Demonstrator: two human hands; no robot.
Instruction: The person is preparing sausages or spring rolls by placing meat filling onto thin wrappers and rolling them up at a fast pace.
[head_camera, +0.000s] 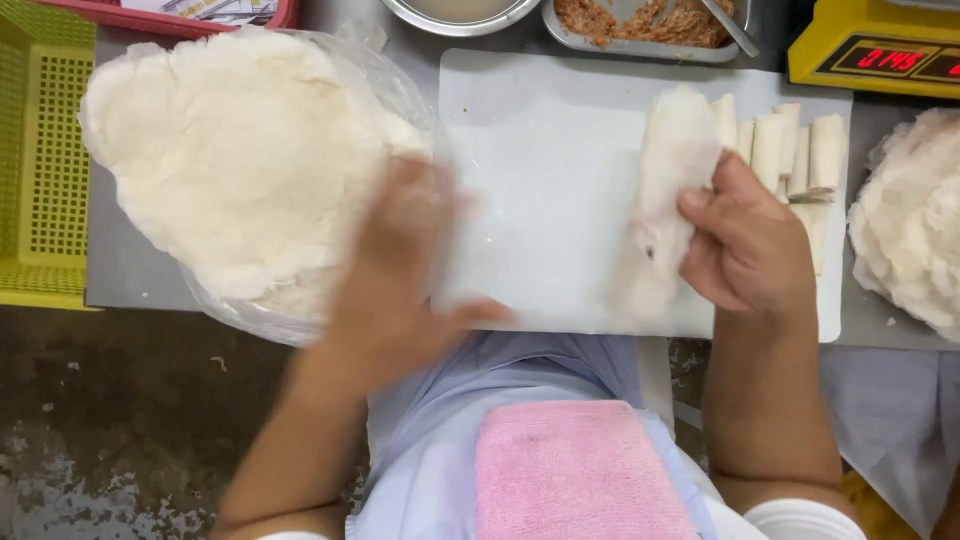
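Nearest to the camera, a pink towel (580, 470) is lying folded on the person's lap, just below the near edge of the white cutting board (545, 200), probably kept there for wiping fingers between rolls. The board is serving as the landmark here. Over its right half, the right hand (745, 245) is pressing on a freshly wrapped roll (665, 200), the grip curled loosely around its side with the thumb on top, seemingly to keep the thin wrapper from springing loose. Just beyond that hand, along the board's right end, the finished rolls (790, 150) are lying side by side in a row, packed close so they are taking up little room. At the board's left edge, the left hand (400, 255) is blurring with motion, fingers spread and released, holding nothing that can be made out, and lying at the rim of the stack of round wrappers (240, 160), which is resting on a clear plastic bag directly left of the board, within easy reach. A second pile of wrappers (910, 220) is sitting right of the board. Behind the board, a metal tray of reddish filling (640, 25) and a steel bowl (460, 12) are standing close by, and a yellow scale (875, 45) is sitting at the far right corner. Far left of the board, a yellow basket (45, 150) is standing at the end of the grey tabletop (130, 270); below it, a stained concrete floor (120, 420) is showing.
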